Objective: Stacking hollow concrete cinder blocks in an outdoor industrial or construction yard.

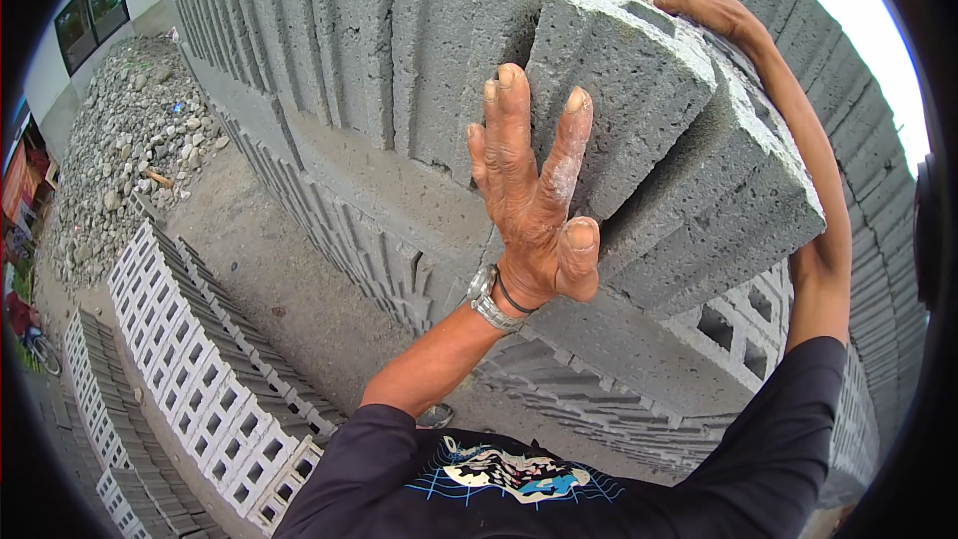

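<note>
My left hand (529, 180), a metal watch on its wrist, is spread wide in front of a grey hollow concrete block (634, 90) near the end of the top row. Its palm faces the block's rough side, and whether it presses on it I cannot tell. Beyond the row's end, my right arm reaches around the last concrete block (714, 205). At the upper right, the bent fingers of my right hand (709, 8) hook over the top edge of the block in front of my left hand. Between these two blocks runs a dark gap.
Lower courses of stacked blocks (349, 240) stand beneath the top row. Another tall block stack (848, 70) rises on the right. Rows of hollow blocks (200, 379) stand on the ground at left, near a gravel heap (140, 130) and a building window (92, 18).
</note>
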{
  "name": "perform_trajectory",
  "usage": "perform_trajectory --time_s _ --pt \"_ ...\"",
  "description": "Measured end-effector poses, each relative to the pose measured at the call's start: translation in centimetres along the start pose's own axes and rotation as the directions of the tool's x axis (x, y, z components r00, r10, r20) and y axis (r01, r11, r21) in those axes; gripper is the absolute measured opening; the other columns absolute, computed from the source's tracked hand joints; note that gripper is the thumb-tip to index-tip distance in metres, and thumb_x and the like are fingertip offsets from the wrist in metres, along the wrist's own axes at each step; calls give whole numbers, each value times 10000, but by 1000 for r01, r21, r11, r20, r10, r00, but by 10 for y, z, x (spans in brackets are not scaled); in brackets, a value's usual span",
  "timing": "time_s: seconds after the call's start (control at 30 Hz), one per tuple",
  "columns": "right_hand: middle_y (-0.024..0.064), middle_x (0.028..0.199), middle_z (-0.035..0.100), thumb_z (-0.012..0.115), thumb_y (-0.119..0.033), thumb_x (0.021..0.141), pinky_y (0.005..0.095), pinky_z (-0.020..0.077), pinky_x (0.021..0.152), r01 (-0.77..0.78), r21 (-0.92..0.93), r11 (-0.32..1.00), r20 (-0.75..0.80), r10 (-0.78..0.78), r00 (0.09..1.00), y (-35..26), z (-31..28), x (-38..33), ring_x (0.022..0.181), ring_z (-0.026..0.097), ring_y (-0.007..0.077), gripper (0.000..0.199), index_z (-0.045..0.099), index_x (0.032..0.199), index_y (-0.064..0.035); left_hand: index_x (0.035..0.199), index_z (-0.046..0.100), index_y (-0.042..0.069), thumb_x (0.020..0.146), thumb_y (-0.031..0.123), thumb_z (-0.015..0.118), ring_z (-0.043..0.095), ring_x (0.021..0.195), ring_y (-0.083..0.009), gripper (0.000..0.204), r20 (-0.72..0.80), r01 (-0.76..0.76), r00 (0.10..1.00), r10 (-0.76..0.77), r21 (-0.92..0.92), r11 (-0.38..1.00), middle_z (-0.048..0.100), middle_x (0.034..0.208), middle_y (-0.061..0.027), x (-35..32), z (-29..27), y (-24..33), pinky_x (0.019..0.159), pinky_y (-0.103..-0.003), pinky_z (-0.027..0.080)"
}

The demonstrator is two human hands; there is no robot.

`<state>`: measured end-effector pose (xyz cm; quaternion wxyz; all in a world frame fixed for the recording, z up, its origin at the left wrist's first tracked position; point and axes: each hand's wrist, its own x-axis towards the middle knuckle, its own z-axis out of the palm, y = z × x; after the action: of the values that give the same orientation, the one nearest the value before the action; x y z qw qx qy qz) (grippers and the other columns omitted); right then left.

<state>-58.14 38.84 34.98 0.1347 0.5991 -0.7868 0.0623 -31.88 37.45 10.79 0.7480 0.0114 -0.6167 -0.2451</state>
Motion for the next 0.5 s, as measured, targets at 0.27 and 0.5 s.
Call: perform_trajectory --time_s 0.27,0.5 --pt "183 1083 699 577 -425 875 390 468 971 50 -26 998 -37 -51 998 3 3 1 1033 639 281 538 702 1154 18 1484 490 143 959 621 275 140 1514 -429 743 -20 -80 997 81 35 996 201 1609 -283 -4 9 9 1184 -587 34" --pt "192 1170 677 578 -560 929 451 451 983 -104 389 915 -330 243 912 -70 -13 -49 1122 605 303 631 689 1162 16 1506 442 110 981 589 261 155 1514 -406 733 33 -146 989 145 30 989 208 1610 -267 -2 -19 -3 1198 -586 46"
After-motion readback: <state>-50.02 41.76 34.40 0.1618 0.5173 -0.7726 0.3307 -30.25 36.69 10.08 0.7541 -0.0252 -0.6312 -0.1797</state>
